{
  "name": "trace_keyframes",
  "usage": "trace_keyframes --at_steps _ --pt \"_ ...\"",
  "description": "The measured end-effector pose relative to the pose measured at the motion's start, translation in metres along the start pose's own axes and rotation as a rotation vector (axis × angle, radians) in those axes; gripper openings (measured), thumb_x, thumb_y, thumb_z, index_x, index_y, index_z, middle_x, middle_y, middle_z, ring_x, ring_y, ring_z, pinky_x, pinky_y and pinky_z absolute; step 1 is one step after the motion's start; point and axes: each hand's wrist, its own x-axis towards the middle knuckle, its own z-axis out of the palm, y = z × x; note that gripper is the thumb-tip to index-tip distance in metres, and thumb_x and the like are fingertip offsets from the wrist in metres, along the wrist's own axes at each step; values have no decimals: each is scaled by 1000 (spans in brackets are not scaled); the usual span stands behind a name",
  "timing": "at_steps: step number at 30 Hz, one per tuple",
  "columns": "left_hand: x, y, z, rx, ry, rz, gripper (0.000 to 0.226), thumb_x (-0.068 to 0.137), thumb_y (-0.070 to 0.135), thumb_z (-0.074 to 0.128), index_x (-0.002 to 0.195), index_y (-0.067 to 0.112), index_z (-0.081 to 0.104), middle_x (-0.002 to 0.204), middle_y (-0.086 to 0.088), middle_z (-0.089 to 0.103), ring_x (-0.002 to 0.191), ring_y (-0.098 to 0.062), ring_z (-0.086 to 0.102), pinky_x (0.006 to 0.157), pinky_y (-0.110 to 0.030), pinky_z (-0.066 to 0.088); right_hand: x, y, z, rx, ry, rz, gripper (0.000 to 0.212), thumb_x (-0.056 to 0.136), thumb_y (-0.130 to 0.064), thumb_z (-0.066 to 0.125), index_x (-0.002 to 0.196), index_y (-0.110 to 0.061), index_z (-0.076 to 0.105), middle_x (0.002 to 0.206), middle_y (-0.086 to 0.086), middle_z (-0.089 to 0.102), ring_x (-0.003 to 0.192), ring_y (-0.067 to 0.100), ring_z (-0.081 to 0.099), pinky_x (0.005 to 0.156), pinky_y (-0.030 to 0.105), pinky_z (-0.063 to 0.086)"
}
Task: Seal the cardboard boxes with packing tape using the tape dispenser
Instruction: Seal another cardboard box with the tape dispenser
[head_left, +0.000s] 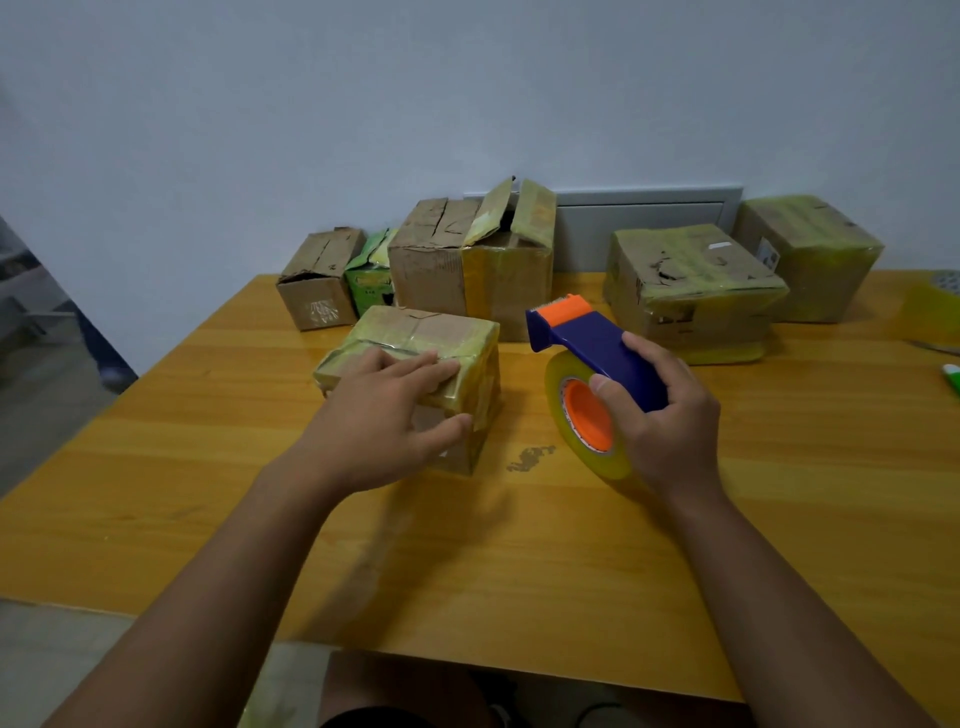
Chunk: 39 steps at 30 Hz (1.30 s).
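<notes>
A small cardboard box (447, 338) wrapped in yellowish tape sits on the wooden table (260, 467) left of centre. My left hand (384, 415) rests on its near top edge, fingers lying across the top and thumb against the front face. My right hand (670, 415) grips the blue and orange tape dispenser (587, 338), held in the air just right of the box. Its roll of clear yellowish tape (587, 415) hangs below the handle, and its orange cutter end points up and to the left.
Several cardboard boxes line the back of the table: small ones (319, 278) and an open-flapped one (506, 260) at the left, two taped ones (691, 280) at the right. A spare tape roll (930, 306) lies at the right edge. A scuff (530, 458) marks the tabletop.
</notes>
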Motion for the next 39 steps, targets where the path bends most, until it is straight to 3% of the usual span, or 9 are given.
trace_keyframes --at_steps 5,11,15,21,25,31,35,39 --pt "-2 18 8 52 148 -51 65 87 69 41 141 34 46 145 9 48 108 -15 38 89 -36 38 0 -1 -1 -1 -12 0 69 76 -61 59 133 -23 55 119 -8 54 97 -1 54 70 13 48" --pt "1 -2 6 24 112 63 61 90 66 42 141 34 47 145 6 48 105 -17 41 85 -35 38 -1 -2 -1 0 -17 2 71 75 -63 57 134 -23 54 119 -9 53 100 5 54 70 11 46" --pt "7 -9 9 19 159 181 64 84 65 42 126 22 65 125 -3 66 88 -23 49 70 -31 38 -1 -2 -1 -5 -17 4 71 75 -63 57 134 -22 54 119 -9 53 100 5 54 69 11 45" --pt "7 -13 11 20 176 194 66 84 67 41 129 23 62 128 -1 64 92 -22 47 72 -31 35 0 -3 -1 11 -11 8 68 76 -61 58 133 -24 54 118 -9 53 97 0 54 71 18 51" --pt "7 -11 16 0 245 220 59 86 59 46 124 19 66 121 -4 68 83 -22 49 68 -32 40 -1 -4 -2 9 -13 6 68 76 -62 58 133 -24 54 118 -9 53 98 -3 54 70 13 48" --pt "5 6 12 81 150 19 75 83 77 28 131 27 57 129 5 59 108 -21 45 84 -40 41 0 -1 -1 6 -19 5 70 76 -62 58 134 -22 55 121 -5 55 100 4 54 68 6 46" --pt "2 18 20 88 217 36 53 93 57 32 119 21 63 124 0 65 99 -24 50 81 -40 38 -1 0 -1 21 -16 9 70 75 -61 59 133 -22 55 122 -4 56 101 6 56 69 7 47" --pt "1 7 12 -58 142 96 38 94 36 37 122 20 56 131 1 60 114 -20 48 92 -42 43 -2 -1 -2 54 20 24 67 74 -59 62 130 -22 58 118 -6 58 99 2 57 70 9 48"
